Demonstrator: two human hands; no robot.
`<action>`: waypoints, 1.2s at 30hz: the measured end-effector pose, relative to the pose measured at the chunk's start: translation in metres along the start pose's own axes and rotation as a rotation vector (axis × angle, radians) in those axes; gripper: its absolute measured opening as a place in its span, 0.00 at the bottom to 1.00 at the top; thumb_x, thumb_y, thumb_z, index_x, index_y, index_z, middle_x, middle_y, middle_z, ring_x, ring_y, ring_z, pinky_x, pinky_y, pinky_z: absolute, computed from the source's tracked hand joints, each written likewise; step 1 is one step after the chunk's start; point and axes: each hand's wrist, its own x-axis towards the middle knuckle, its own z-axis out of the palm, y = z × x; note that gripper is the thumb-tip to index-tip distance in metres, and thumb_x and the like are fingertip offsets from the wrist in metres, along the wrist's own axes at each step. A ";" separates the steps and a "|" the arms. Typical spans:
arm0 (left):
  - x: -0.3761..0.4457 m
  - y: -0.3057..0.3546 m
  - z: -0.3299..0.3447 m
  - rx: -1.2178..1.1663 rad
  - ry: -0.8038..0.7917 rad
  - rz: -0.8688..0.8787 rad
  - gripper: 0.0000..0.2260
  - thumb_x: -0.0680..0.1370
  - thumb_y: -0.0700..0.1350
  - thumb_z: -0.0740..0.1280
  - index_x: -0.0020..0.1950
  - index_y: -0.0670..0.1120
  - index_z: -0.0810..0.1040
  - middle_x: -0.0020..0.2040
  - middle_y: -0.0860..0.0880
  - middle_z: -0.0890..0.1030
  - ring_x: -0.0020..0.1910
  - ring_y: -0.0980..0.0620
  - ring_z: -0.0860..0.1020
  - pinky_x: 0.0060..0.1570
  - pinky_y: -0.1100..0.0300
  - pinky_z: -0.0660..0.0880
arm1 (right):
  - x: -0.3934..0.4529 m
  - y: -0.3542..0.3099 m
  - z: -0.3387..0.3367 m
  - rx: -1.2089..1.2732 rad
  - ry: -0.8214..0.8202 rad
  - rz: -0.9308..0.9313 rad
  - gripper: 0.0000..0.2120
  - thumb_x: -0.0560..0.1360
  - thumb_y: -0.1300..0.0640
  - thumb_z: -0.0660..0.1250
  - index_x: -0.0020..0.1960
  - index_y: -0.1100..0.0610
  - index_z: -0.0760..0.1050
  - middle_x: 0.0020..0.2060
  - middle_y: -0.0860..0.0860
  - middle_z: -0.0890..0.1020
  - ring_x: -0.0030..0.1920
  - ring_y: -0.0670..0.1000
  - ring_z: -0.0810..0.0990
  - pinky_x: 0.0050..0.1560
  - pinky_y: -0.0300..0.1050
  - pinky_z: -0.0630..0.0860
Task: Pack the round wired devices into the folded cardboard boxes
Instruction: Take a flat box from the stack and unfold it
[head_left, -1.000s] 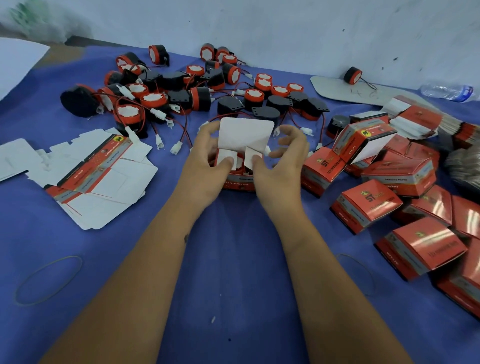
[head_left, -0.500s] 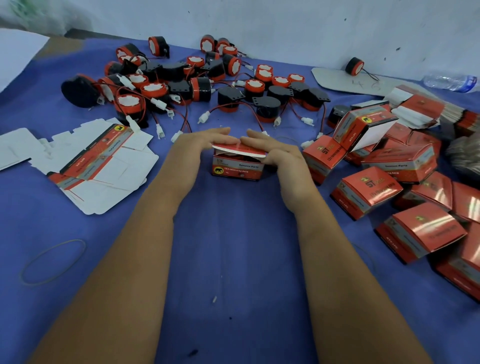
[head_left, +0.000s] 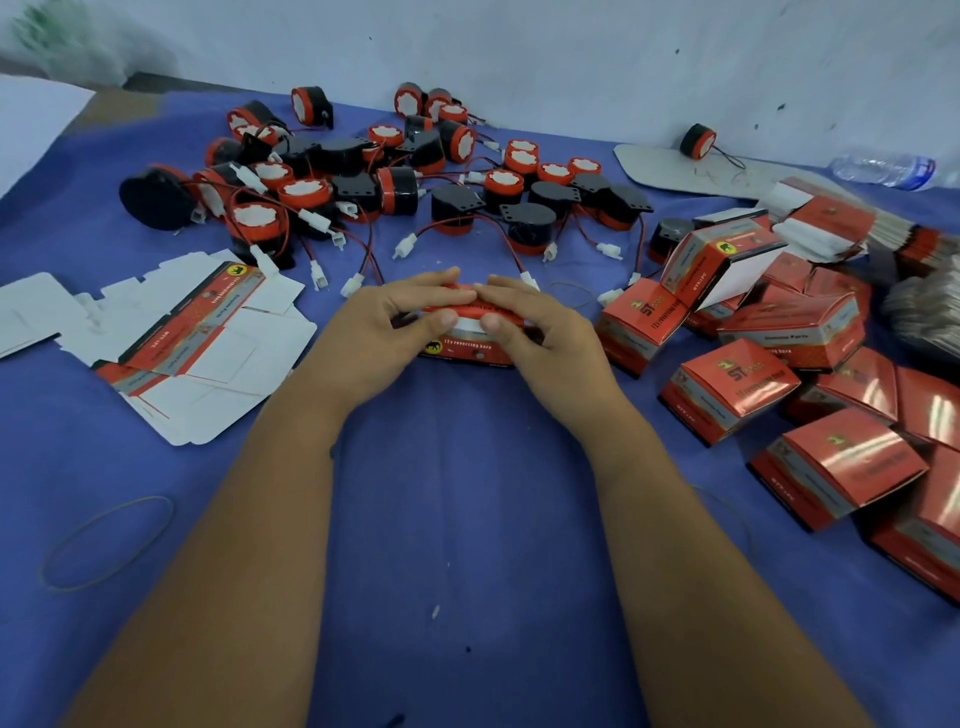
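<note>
1. Blue cloth (head_left: 467, 509) covers the work surface, with a pale wall behind it.
2. At the centre of the cloth sits a red cardboard box (head_left: 467, 349); a white tab shows along its upper front edge.
3. Both hands are on that box: the left hand (head_left: 374, 332) grips it from the left, fingers laid over the lid and thumb curled onto the front edge.
4. The right hand (head_left: 540, 338) grips it from the right in the same way, its thumb on the white tab, fingertips nearly meeting those of the left hand.
5. Beyond the hands lies a heap of round wired devices (head_left: 415, 176), red and black, with red-black leads and white plugs.
6. To the left lie flat unfolded box blanks (head_left: 197, 353).
7. To the right is a pile of closed boxes (head_left: 779, 374).
8. A rubber band (head_left: 111, 540) lies near the left forearm.
9. A plastic bottle (head_left: 883, 169) lies far right by the wall.
</note>
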 end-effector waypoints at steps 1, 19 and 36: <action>0.000 0.002 0.001 -0.022 0.020 -0.003 0.13 0.80 0.43 0.67 0.62 0.56 0.78 0.64 0.62 0.76 0.62 0.73 0.71 0.57 0.75 0.70 | 0.000 -0.001 0.001 0.002 0.021 -0.002 0.15 0.80 0.51 0.64 0.65 0.47 0.76 0.66 0.43 0.75 0.61 0.29 0.69 0.62 0.29 0.69; -0.003 0.015 0.029 0.777 0.445 0.276 0.08 0.72 0.48 0.75 0.49 0.48 0.87 0.55 0.49 0.82 0.59 0.45 0.73 0.59 0.51 0.62 | -0.003 -0.014 0.005 -0.485 0.334 -0.223 0.10 0.73 0.56 0.68 0.51 0.59 0.84 0.41 0.52 0.79 0.44 0.55 0.77 0.50 0.56 0.74; -0.009 0.017 0.043 0.341 0.472 -0.026 0.04 0.77 0.48 0.71 0.47 0.50 0.84 0.52 0.52 0.72 0.46 0.58 0.74 0.45 0.68 0.71 | -0.005 -0.018 0.016 -0.261 0.308 0.035 0.07 0.70 0.64 0.69 0.46 0.60 0.73 0.53 0.51 0.70 0.58 0.52 0.68 0.56 0.44 0.68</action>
